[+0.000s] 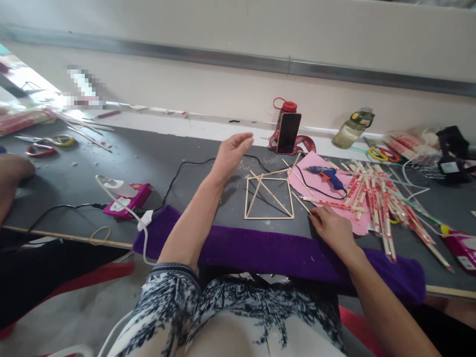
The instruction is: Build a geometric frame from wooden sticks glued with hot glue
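Observation:
A frame of thin wooden sticks lies on the grey table, a square with sticks slanting up from its corners. Above and to the left of it, my left hand hangs in the air with fingers stretched out, holding nothing that I can see. My right hand rests at the table's near side, right of the frame. Its fingers are closed on the end of a thin wooden stick, which points toward the frame. Behind that hand, a blue glue gun lies on a pink sheet.
Several wrapped bundles of chopsticks lie at the right. A phone leans on a red-capped bottle; another bottle stands farther right. A purple cloth covers the front edge. Power strip, cables, scissors and another person's arm are at left.

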A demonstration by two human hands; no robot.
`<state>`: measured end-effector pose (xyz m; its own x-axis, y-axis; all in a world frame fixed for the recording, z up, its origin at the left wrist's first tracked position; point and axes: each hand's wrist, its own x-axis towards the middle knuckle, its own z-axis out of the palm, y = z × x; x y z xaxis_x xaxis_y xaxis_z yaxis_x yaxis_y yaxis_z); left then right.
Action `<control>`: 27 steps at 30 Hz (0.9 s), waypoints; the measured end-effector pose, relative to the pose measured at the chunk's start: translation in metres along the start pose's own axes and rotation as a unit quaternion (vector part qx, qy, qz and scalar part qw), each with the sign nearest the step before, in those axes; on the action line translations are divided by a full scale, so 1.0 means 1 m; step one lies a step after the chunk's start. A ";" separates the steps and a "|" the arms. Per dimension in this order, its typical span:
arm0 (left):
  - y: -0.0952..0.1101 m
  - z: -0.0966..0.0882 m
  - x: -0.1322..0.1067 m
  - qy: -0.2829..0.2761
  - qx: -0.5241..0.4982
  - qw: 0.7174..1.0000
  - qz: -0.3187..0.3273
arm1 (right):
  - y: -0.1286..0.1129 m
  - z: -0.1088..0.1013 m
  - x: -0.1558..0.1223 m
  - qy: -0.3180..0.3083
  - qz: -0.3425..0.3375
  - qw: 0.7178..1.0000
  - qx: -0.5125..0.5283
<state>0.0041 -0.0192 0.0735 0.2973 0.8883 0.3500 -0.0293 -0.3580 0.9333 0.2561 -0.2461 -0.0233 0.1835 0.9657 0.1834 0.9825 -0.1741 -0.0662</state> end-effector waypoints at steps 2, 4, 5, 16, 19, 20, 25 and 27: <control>0.022 -0.007 0.000 0.071 0.012 0.996 0.053 | -0.001 0.001 -0.001 0.004 0.001 1.000 -0.022; 0.048 -0.013 -0.005 0.121 0.013 0.985 0.119 | 0.000 0.002 -0.002 0.007 0.001 0.999 -0.032; 0.062 -0.015 -0.010 0.143 0.004 0.978 0.154 | 0.000 0.001 -0.003 0.009 0.001 0.999 -0.031; 0.163 0.042 -0.099 0.254 -0.047 0.934 0.247 | -0.091 -0.069 -0.033 -0.030 -0.119 0.847 0.517; 0.155 0.066 -0.108 0.253 0.043 0.942 0.217 | -0.142 -0.072 -0.036 -0.094 -0.185 0.760 0.615; 0.149 0.071 -0.108 0.257 0.062 0.942 0.208 | -0.154 -0.070 -0.036 -0.083 -0.196 0.759 0.615; 0.121 0.070 -0.097 0.181 0.050 0.952 0.241 | -0.169 -0.055 -0.032 0.029 -0.224 0.863 0.452; 0.113 0.068 -0.092 0.183 -0.031 0.937 0.296 | -0.164 -0.053 -0.031 0.053 -0.254 0.879 0.400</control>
<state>0.0385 -0.1608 0.1413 -0.1355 0.5826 0.8014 -0.1454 -0.8118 0.5656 0.0905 -0.2577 0.0339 -0.2294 0.8487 0.4765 0.6097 0.5070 -0.6093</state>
